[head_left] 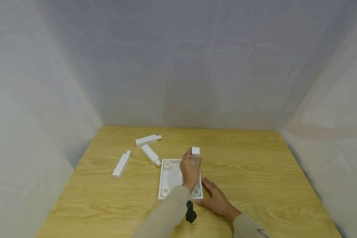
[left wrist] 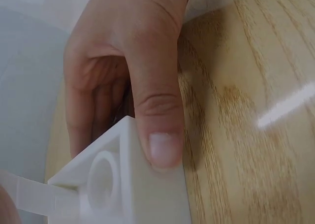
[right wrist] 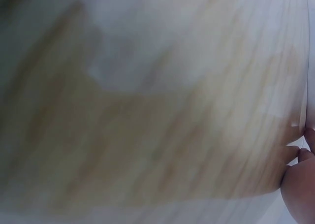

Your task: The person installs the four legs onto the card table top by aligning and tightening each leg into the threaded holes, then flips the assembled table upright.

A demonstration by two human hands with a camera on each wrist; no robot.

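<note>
My left hand (head_left: 191, 170) holds a white square post (head_left: 195, 152) upright over the far right corner of a white shallow tray (head_left: 160, 180). The post's lower end is hidden behind the fingers. At the near right corner my right hand (head_left: 218, 200) grips the tray, thumb at the near side and fingers along the right side. The left wrist view shows this right hand (left wrist: 133, 61) from close by, its thumb flat on the tray's wall (left wrist: 157, 194) next to a round socket (left wrist: 103, 179). Fingertips (right wrist: 300, 184) show at the edge of the right wrist view.
Three more white posts, one far back (head_left: 146, 140), one next to the tray (head_left: 150, 153) and one farther left (head_left: 122, 164), lie on the wooden table (head_left: 256, 165). Each has a narrower round end. A black wrist camera (head_left: 190, 213) sits by my left sleeve. Pale sheeting (head_left: 190, 66) surrounds the table.
</note>
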